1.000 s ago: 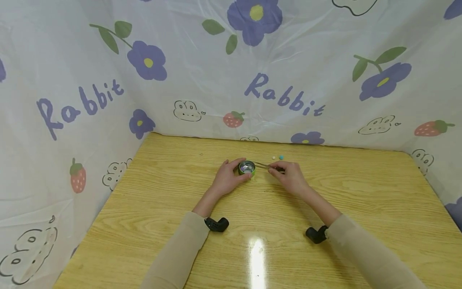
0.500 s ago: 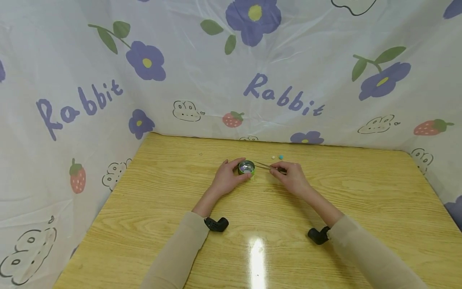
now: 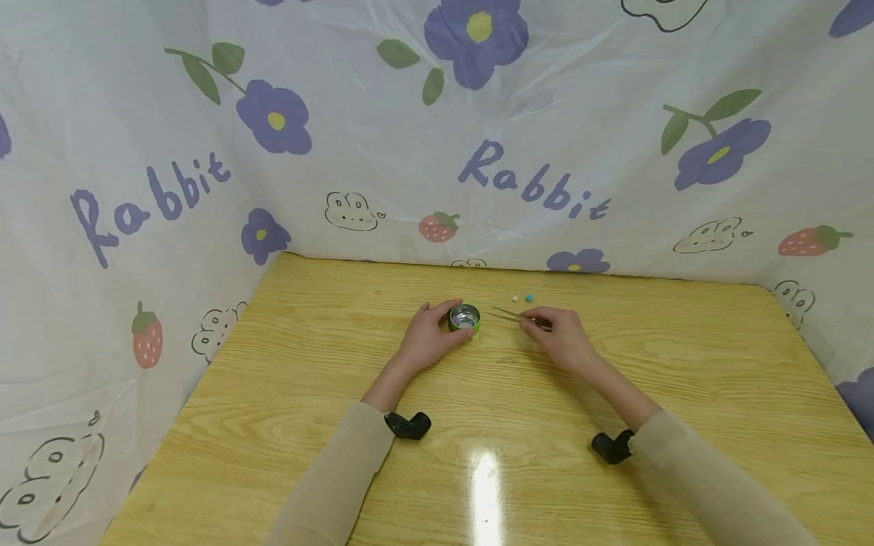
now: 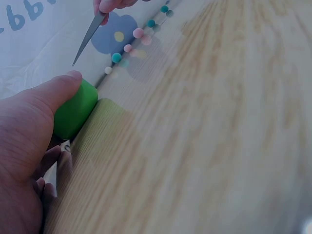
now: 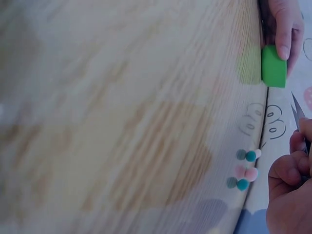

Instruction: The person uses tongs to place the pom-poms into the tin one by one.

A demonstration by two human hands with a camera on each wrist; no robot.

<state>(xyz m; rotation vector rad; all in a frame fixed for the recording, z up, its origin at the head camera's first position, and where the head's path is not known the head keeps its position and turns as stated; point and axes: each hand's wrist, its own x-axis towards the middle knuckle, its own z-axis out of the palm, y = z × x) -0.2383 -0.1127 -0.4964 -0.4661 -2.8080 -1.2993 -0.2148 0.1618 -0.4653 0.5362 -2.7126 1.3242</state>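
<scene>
**Green cup [image 3: 465,317] held steady, tweezers [image 4: 91,35] drawn off its rim**

Your cup stands upright on the wooden table [image 3: 505,402], within the curl of your left hand [image 3: 428,335]. Thumb and fingers grip it from its left side, and that hold has not shifted. The inside shines; you cannot tell from here whether anything small lies in it.

What has changed is to the cup's right. Your right hand [image 3: 561,337] has moved away, so the tweezer tips, just at the rim half a second ago, now stand near it with a gap between. You still pinch the tweezers; their tips are spread, with nothing seen between them. That suggests you are backing off unloaded.

Beyond the tweezers lie a white ball [image 3: 515,299] and a blue ball [image 3: 529,298]. The left wrist view adds pink balls [image 4: 138,33] in the same row. Behind hangs a flowered curtain [image 3: 355,106].
</scene>
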